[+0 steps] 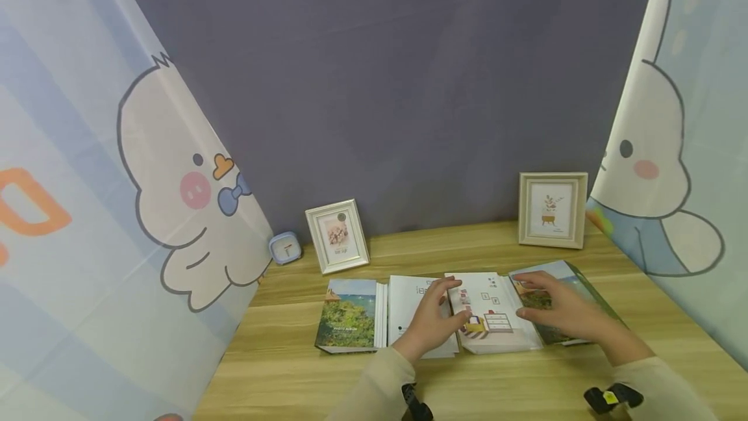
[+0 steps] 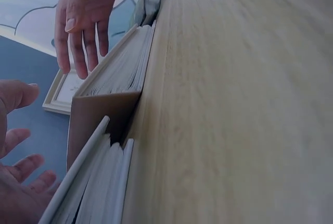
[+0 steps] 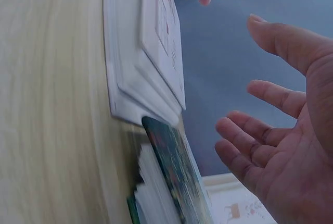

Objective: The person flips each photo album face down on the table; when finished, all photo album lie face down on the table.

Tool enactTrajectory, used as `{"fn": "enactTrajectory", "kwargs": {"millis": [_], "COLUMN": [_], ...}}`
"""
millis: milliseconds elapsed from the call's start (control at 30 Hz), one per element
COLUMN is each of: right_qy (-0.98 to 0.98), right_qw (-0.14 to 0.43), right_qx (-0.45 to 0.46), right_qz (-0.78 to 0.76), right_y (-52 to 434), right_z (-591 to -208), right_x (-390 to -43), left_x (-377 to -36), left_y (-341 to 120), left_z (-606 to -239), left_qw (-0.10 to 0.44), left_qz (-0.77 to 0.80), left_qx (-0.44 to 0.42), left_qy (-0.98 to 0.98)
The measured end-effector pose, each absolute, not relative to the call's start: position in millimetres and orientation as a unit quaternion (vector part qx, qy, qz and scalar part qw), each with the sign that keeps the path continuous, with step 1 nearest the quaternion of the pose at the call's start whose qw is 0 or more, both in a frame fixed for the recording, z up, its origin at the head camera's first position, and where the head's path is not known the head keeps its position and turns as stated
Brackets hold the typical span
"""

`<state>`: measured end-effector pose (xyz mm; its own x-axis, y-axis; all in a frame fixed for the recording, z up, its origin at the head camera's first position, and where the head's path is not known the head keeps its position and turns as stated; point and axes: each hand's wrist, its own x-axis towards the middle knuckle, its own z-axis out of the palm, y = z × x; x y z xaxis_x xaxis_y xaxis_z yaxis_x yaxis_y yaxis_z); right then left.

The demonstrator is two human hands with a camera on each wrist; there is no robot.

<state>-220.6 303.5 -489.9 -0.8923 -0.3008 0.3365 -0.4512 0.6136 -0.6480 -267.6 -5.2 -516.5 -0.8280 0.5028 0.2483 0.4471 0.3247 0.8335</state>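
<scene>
Four photo albums lie in a row on the wooden table. The leftmost has a seaside landscape cover (image 1: pixel 349 310); beside it is a plain white album (image 1: pixel 406 297). Third comes a white album with a drawn room on its cover (image 1: pixel 497 307), and a second landscape album (image 1: pixel 563 271) lies tilted at the right. My left hand (image 1: pixel 434 322) hovers over the seam between the two white albums, fingers spread and holding nothing. Over the right landscape album my right hand (image 1: pixel 567 310) is held with thumb and fingers apart. In the right wrist view its palm (image 3: pixel 296 140) is bare.
Behind the albums stand a small blue clock (image 1: pixel 285 248), a tilted white picture frame (image 1: pixel 337 236) and a beige picture frame (image 1: pixel 552 210) at the right. A dark curtain (image 1: pixel 397 96) hangs at the back, with cartoon-printed curtains (image 1: pixel 169 167) on the sides.
</scene>
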Motion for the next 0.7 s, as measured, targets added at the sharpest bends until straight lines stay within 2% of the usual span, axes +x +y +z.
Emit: {"fn": "enactTrajectory", "kwargs": {"millis": [167, 500, 700], "right_qy": [-0.891, -0.898, -0.898], "right_qw": [0.071, 0.062, 0.05], "right_qx": [0.211, 0.236, 0.231], "right_qz": [0.396, 0.367, 0.372], "right_y": [294.4, 278.6, 273.9], "right_z": [-494.3, -489.5, -500.2], "right_x": [-224.3, -227.4, -231.3], "left_x": [-263.2, -249.2, -244.3], "left_y": [-13.4, -26.1, -24.9], "left_z": [-518.8, -512.6, -512.1], "left_qw": [0.049, 0.096, 0.12], "left_qz": [0.535, 0.588, 0.602], "left_qx": [0.26, 0.228, 0.221], "left_qy": [0.802, 0.77, 0.758]}}
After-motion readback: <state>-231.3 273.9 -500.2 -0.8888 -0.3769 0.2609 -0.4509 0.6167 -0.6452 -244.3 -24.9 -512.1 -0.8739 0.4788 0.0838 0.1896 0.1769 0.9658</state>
